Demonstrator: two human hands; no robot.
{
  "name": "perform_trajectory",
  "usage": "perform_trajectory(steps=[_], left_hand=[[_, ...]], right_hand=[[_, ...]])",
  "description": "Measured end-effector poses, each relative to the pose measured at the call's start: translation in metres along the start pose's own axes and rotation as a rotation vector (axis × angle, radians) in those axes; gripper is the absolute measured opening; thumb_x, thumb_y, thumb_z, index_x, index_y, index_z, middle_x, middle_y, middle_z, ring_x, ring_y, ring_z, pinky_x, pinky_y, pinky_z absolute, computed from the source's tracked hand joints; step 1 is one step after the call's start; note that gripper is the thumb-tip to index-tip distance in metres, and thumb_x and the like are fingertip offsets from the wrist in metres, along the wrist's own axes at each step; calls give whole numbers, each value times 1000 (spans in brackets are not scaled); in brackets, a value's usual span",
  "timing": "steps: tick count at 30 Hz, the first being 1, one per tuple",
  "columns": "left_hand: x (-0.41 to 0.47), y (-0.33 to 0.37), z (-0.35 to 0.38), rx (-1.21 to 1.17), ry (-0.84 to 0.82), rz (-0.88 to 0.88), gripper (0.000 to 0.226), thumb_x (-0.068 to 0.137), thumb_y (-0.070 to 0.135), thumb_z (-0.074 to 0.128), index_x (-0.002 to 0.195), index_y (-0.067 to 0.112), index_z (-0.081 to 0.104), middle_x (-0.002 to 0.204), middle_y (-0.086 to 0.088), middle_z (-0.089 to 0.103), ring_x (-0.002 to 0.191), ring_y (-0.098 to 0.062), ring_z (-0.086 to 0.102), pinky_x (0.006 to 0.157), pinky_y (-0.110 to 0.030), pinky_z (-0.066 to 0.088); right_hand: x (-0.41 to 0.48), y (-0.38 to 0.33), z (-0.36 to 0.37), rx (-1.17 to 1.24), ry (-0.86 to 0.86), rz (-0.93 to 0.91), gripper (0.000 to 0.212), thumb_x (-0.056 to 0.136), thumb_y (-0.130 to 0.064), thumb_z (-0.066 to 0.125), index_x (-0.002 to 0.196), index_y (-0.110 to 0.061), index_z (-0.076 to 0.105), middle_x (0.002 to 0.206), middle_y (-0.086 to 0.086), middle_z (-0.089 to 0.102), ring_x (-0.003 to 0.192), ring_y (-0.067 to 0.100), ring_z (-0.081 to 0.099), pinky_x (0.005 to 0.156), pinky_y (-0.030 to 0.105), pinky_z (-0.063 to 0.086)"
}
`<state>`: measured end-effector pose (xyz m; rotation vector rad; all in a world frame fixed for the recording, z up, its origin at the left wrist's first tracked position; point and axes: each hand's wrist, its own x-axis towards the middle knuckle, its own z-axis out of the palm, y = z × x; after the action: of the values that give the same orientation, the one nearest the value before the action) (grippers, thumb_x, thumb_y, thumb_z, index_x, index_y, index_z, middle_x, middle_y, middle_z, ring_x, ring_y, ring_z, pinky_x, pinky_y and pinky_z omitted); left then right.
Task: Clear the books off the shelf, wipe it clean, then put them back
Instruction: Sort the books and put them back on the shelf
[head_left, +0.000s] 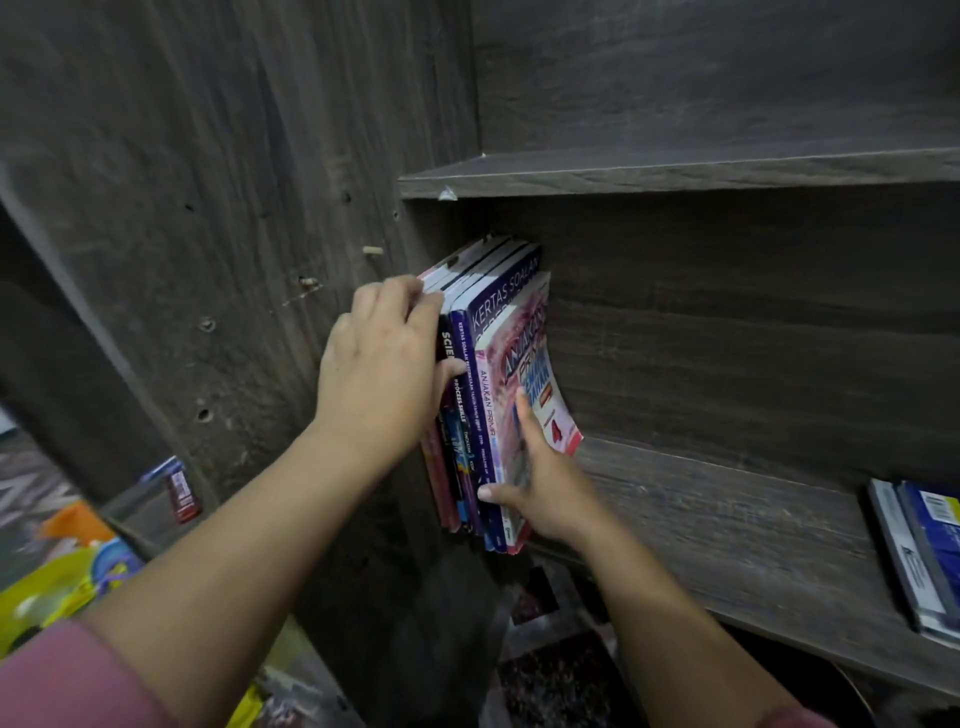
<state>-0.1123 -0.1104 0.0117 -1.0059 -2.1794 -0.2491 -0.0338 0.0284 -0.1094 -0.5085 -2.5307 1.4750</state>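
Observation:
Several thin books (485, 364) stand upright at the left end of a dark wooden shelf (727, 530), leaning against its side panel. My left hand (382, 364) grips the top and spines of the leftmost books. My right hand (540, 478) is pressed flat on the cover of the outermost book, a pink and white one (524, 332), with the thumb hooked round its lower spine edge. That cover bows outward. A second small stack of blue and white books (919, 556) lies flat at the shelf's right end.
Another shelf board (675, 171) sits close above the books. A tall wooden side panel (234, 234) rises on the left. Below left lie colourful toys, a yellow bag (62, 587) and a small red item (182, 491). Patterned items lie under the shelf.

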Motion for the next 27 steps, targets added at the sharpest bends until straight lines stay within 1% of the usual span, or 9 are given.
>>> perform_trajectory(steps=[5,7,9,13,16,18,21,24,27], left_hand=[[0,0,6,10,37,-22,70,70,41,78,128,7,58,124,-9,58,114,-32,49,87,-46,43],[2,3,5,12,49,-52,66,69,43,78,123,8,62,120,-8,60,111,-32,51,85,-45,43],[4,7,2,15,34,-90,64,70,43,77,122,9,62,120,-7,60,111,-31,50,86,-43,42],[-6,14,-2,17,-61,-104,83,69,32,83,138,7,46,135,-9,48,125,-28,42,99,-41,40],[-25,13,1,21,-90,-101,90,70,13,83,145,2,34,148,-14,37,134,-29,39,106,-40,39],[-34,8,4,8,-89,-100,87,72,9,80,145,1,34,151,-14,33,135,-29,39,106,-38,38],[-37,4,2,-70,-97,-122,82,76,17,78,145,3,36,152,-10,32,134,-27,42,106,-40,40],[-31,9,-4,-131,-60,-148,78,80,26,73,146,7,35,151,-7,34,134,-25,42,103,-41,42],[-19,12,-8,-120,-105,-105,80,81,23,65,151,13,26,154,-8,30,142,-23,30,108,-43,37]], right_hand=[[-3,3,7,29,64,-70,114,84,-25,74,142,-58,-17,157,-8,25,138,16,34,109,35,33],[-3,4,3,22,29,-57,115,82,-24,77,140,-62,-15,158,-10,22,139,18,34,112,39,33],[-1,4,-7,11,-8,-46,118,78,-23,80,137,-68,-11,159,-9,19,136,21,41,109,47,39],[-4,-10,-30,-92,-45,-23,112,79,-21,78,143,-61,-5,155,-1,29,127,22,49,102,47,47],[-7,-25,-42,-124,12,-54,104,82,-26,76,144,-61,-1,156,-1,28,131,24,45,106,50,42],[-10,-35,-47,-113,56,-123,99,85,-28,73,145,-58,1,157,-4,27,136,22,40,109,49,39],[-13,-47,-47,-109,129,-239,91,89,-26,69,148,-54,6,158,-10,23,140,16,34,112,46,36],[-13,-53,-41,-136,189,-332,86,91,-21,65,149,-50,9,160,-16,12,146,9,17,118,42,23],[-10,-54,-36,-142,198,-365,85,92,-14,61,150,-49,9,160,-18,7,146,5,12,118,34,18]])
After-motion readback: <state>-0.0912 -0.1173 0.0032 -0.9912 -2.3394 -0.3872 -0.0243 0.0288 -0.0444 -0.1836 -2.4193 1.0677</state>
